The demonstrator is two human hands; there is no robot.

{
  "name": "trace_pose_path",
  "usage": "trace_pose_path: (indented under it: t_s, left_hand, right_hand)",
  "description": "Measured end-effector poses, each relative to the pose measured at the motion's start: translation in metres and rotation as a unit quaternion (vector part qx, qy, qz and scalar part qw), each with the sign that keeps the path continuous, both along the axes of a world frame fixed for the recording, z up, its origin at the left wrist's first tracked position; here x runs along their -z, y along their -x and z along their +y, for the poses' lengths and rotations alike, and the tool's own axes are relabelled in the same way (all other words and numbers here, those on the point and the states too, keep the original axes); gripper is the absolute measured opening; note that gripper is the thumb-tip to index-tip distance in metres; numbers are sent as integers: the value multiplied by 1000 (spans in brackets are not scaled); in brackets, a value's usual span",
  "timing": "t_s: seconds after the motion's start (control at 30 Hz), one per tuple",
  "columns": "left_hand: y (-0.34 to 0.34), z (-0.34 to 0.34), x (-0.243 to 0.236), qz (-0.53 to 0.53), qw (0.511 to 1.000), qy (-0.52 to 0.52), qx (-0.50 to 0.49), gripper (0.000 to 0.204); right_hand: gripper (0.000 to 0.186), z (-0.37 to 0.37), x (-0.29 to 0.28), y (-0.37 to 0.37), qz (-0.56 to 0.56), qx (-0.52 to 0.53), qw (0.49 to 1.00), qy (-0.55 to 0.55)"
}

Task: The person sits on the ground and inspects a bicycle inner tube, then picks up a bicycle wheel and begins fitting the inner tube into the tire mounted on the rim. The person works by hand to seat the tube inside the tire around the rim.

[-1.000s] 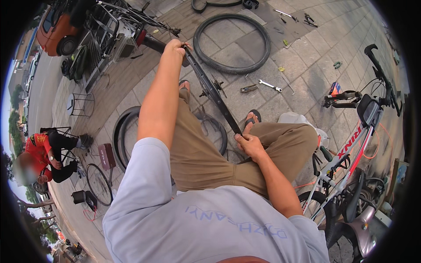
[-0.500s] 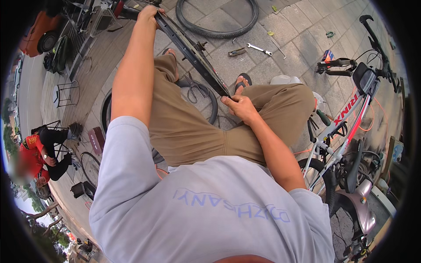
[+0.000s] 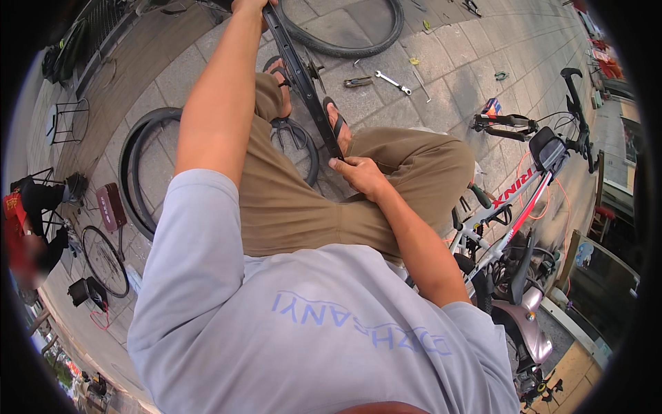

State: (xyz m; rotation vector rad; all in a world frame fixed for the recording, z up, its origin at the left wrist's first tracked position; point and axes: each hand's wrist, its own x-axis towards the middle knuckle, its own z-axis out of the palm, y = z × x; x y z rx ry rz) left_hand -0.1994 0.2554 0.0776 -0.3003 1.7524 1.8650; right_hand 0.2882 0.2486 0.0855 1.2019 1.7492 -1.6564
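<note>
A black bicycle wheel rim without a tire stands nearly edge-on between my knees, its hub axle jutting out on both sides. Up at the picture's top edge, my left hand is closed around the far end of the rim; part of that hand is cut off. My right hand pinches the near end, thumb on top, close to my lap. Beneath the wheel, dark-handled scissors lie on the paving, partly hidden by the rim and my leg.
A loose tire lies ahead, near a wrench and a folding multi-tool. Another tire lies left. A white-and-red bicycle frame stands right. Far left are a stool, a brown case and a seated person.
The view has turned, so the surroundings sit further left. The rim stands steeper in the picture, showing more of its outer face. Both hands keep their hold.
</note>
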Motion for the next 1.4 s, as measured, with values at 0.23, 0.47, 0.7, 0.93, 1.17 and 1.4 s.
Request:
trace_pose_path:
  t_s: [0.23,0.47,0.7,0.93,1.17,1.4]
  left_hand:
    - [-15,10,13,8,999,36,16,16]
    - [-29,21,21,26,997,58,35,15]
    - [-12,8,-6,30,997,65,35,16]
    - [-11,20,-10,32,995,88,38,18]
    - [4,24,19,52,994,77,66,26]
    - [-8,25,14,80,981,142,106,29]
  right_hand:
    - [45,-15,-23,-11,18,12,999,35]
    - [41,-28,-42,-29,-26,-6,999,31]
    - [37,-28,5,-25,27,29,999,6]
    - [31,-29,30,-17,23,114,990,80]
    - [30,-32,5,-24,79,30,994,-72]
    - [27,-41,-32,-13,137,155,976,66]
